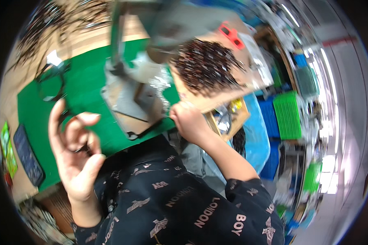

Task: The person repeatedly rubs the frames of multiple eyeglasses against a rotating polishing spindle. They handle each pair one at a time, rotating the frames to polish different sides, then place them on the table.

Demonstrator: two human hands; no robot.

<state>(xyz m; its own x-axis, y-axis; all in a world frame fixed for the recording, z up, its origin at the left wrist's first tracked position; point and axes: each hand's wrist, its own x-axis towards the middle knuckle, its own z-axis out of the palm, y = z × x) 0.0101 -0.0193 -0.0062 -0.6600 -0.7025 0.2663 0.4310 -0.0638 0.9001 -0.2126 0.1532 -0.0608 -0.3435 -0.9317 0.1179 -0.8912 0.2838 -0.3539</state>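
Note:
My left hand point(76, 153) is raised over the front left of a green mat point(89, 88), palm turned up and fingers loosely curled. Dark slivers show at its fingers; blur hides whether they are held. Beyond it are black loops like an eyeglass frame point(50, 87). My right hand point(188, 122) is closed in a fist by the front corner of a wooden board point(199, 102); anything inside is hidden. Between the hands stands a blurred bench-top machine point(132, 98) with a grey base and clear plastic wrap point(159, 84). A heap of glossy dark brown slender parts point(205, 65) covers the board.
Red-framed glasses point(231, 35) lie behind the heap. Below the board is an open wooden drawer point(233, 122) with small items. A dark phone-like case point(27, 154) and a green packet point(8, 150) lie left. More dark thin parts point(46, 21) lie far left. Green crates point(286, 114) stand right.

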